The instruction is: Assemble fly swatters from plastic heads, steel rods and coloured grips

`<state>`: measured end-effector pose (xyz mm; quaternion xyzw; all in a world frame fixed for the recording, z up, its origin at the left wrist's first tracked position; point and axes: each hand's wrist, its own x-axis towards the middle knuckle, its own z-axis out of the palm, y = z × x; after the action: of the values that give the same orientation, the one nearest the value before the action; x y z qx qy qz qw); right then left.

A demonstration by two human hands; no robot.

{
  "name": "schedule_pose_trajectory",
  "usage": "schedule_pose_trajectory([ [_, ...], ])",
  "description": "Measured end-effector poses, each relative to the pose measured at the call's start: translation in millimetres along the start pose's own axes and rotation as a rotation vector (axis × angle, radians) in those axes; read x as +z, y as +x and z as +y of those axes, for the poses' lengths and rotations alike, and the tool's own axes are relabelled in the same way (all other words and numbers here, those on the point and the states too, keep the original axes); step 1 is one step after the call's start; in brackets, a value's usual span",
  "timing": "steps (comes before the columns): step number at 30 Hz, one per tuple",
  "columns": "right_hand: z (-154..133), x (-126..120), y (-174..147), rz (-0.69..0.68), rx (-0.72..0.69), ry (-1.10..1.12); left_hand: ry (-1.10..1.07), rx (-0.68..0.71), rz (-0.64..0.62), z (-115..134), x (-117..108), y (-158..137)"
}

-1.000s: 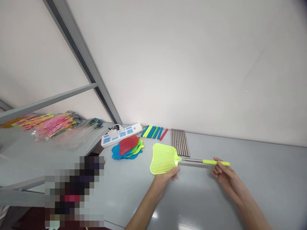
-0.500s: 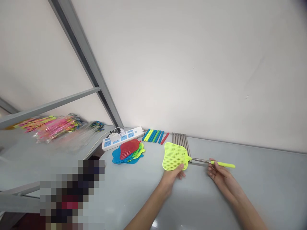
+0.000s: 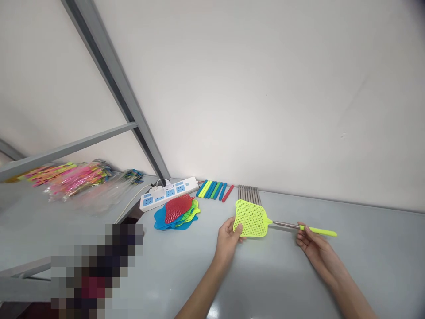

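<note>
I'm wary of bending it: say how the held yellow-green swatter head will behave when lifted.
The yellow-green swatter head is probably light, being full of holes. It looks thin, so it may flex; the straight metal shaft should be stiffer.

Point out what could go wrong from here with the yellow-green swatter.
The left hand pinches the mesh head by one corner, so the mesh might flex or slip there.
The right hand holds the handle near the metal shaft; an uneven pull could perhaps strain that joint.
The head overlaps the row of metal rods in view; if close enough, it might knock them askew.
</note>
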<state>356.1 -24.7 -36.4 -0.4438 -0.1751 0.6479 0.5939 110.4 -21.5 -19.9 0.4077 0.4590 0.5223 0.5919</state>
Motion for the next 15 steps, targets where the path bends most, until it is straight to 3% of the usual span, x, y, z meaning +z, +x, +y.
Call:
schedule_pose_trajectory([
  [5,0.6,0.7,-1.9,-0.018,-0.026,-0.052,0.071,0.003,-0.062,-9.3,-4.9,2.8],
  [15,6.8,9.8,-8.1,-0.102,-0.044,-0.145,-0.018,-0.042,-0.002,4.9,-13.1,6.6],
])
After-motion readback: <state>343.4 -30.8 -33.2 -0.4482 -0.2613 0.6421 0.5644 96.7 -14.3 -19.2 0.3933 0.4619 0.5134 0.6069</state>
